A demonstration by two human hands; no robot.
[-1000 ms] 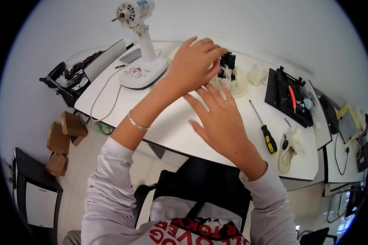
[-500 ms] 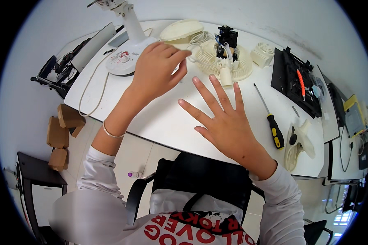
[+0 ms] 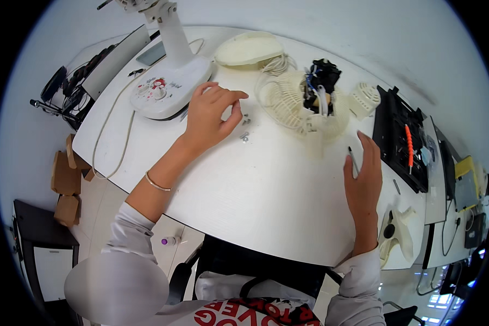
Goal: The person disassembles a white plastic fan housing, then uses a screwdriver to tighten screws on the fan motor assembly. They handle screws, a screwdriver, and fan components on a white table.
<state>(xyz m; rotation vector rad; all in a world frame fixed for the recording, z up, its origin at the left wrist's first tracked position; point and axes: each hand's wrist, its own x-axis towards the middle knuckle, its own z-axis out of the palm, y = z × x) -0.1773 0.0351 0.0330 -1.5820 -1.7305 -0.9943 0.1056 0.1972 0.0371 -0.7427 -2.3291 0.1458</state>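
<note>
My left hand (image 3: 211, 118) hovers over the white table, fingers bent. Its thumb and index tips are slightly apart, with nothing visible between them. Several small screws (image 3: 244, 136) lie just right of it. My right hand (image 3: 365, 176) is above a screwdriver (image 3: 354, 162), thumb and fingers apart on either side of its shaft; the hand hides the handle. Between and beyond the hands, a fan motor (image 3: 321, 87) with a black housing and wires stands at a cream round fan grille (image 3: 282, 100). A cream cylindrical neck (image 3: 314, 142) points toward me.
A white fan base (image 3: 168, 89) with a post stands at the left. Behind lies a cream cover (image 3: 249, 49); a vented cream cap (image 3: 364, 100) is farther right. A black tool case (image 3: 399, 136) holds an orange-handled tool (image 3: 409, 146). A cream shell part (image 3: 397, 233) lies near the right edge.
My right hand has moved right from the table's middle to over the screwdriver. My left hand stays raised near the fan base, its fingers slightly shifted. The view has shifted.
</note>
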